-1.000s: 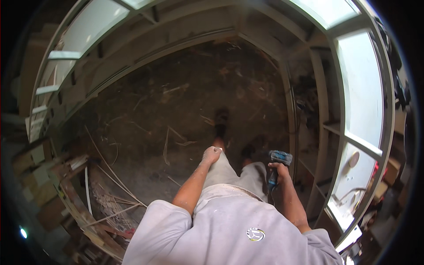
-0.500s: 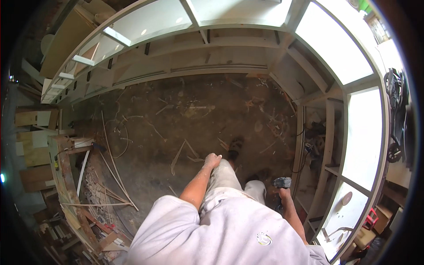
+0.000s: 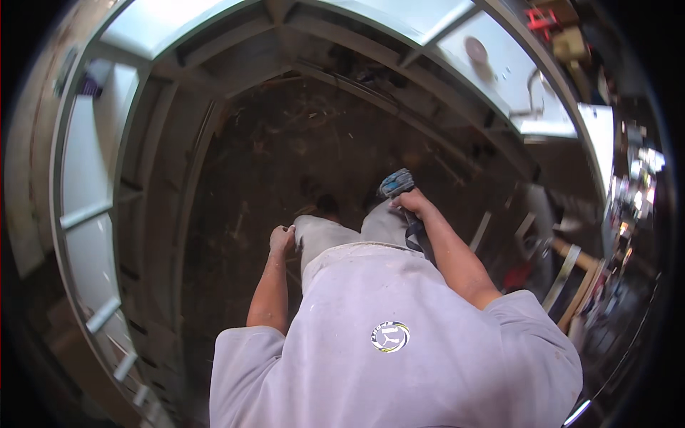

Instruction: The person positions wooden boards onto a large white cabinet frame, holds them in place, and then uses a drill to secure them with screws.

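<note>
My right hand (image 3: pixel 410 200) is closed around a blue-and-grey hand-held power tool (image 3: pixel 396 183), held in front of my right thigh. Its exact kind cannot be made out. A dark strap or part (image 3: pixel 415 232) hangs below that hand, along my trousers. Beside my left thigh, my left hand (image 3: pixel 282 238) hangs with its fingers curled closed, and nothing shows in it. Pale dust marks my trousers (image 3: pixel 325 233).
A long white panelled frame (image 3: pixel 63 153) curves around on the left, ahead and to the right. Scraps lie on the dark floor (image 3: pixel 285 150). At right stand a wooden frame (image 3: pixel 579 289) and blurred clutter. A red object (image 3: pixel 544 23) sits beyond the frame.
My view and body have turned right, so the wooden frame and scrap pile from the left are out of place or gone. My right hand with the tool has swung forward.
</note>
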Demonstrator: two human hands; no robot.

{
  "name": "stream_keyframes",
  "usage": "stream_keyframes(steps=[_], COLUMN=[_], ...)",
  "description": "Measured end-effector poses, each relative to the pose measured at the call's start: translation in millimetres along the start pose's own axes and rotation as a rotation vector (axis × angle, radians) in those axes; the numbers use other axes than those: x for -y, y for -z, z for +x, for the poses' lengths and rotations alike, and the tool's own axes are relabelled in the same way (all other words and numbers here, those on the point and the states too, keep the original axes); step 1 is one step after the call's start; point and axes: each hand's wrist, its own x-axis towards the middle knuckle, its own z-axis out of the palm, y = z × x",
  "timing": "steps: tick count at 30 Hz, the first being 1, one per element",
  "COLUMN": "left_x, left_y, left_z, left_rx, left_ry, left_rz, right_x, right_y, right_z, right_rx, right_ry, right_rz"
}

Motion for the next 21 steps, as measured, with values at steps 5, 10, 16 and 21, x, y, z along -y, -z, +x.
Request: stream_keyframes(steps=[5, 10, 16, 21], left_x=[-12.8, -62.3, -147.0, -274.8], left_y=[65.0, 95.5, 114.4, 24.0], left_z=[22.9, 47.9, 116.5, 117.1], left_rx=[0.01, -0.016, 0.087, 0.275], left_ry=[-0.141, -0.257, -0.761, -0.755], left_rz=[0.218, 0.384, 0.81, 0.748], right_x=[-36.9, -91.8, -90.3, -117.5], right_y=[-35.1, -72.8, -105.7, -150.8], right_z=[-58.5, -69.6, -39.0, -7.2], right_rx=[0.03, -0.071, -0.117, -0.349], right_ry=[-0.281, -0.217, -0.148, -0.159], right_rz=[0.737, 1.295, 1.814, 2.149])
